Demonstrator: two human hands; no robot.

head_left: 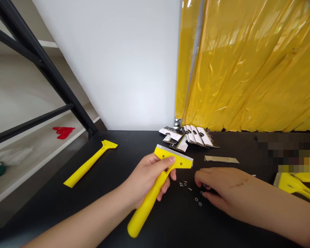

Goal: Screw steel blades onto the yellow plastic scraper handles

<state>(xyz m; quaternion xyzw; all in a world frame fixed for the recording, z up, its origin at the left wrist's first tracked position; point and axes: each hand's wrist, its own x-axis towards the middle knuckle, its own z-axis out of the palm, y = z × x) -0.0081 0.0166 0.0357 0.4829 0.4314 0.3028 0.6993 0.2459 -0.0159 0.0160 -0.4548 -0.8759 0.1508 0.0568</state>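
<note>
My left hand (147,175) grips the handle of a yellow plastic scraper (150,196), with its flat metal blade (174,153) at the top edge of the head. My right hand (222,187) rests low over the black tabletop (54,206), fingers curled, beside several small metal washers and screws (189,189). Whether those fingers hold a piece is hidden. A second yellow scraper (89,165) lies to the left, and a thin, flat blade strip (220,159) lies above my right hand.
Several white and black cardboard packaging cards (187,137) are piled at the table's back edge. More yellow scrapers (294,184) lie at the right edge. A black shelf frame (41,69) and red object (63,131) stand left; a yellow plastic sheet (248,65) hangs behind.
</note>
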